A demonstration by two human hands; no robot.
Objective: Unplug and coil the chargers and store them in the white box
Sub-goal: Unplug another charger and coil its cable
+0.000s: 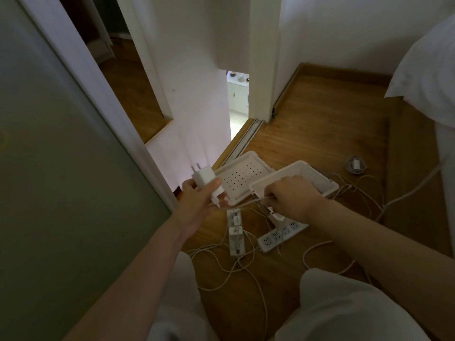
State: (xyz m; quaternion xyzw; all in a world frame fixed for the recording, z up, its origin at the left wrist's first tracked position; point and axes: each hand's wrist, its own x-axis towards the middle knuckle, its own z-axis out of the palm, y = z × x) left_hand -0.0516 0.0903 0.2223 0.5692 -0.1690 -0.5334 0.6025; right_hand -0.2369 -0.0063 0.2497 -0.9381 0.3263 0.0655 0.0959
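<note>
Left hand [197, 201] grips a white charger [205, 179], prongs up, while the right hand [293, 200] pinches a thin cable [246, 203] stretched between them. Just behind, on the floor [320, 134], sits the white box [320, 180], open, beside its lid [243, 177].

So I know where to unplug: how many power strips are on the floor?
2. First power strip below the left hand; second power strip, angled, below the right hand. Others may be hidden.
</note>
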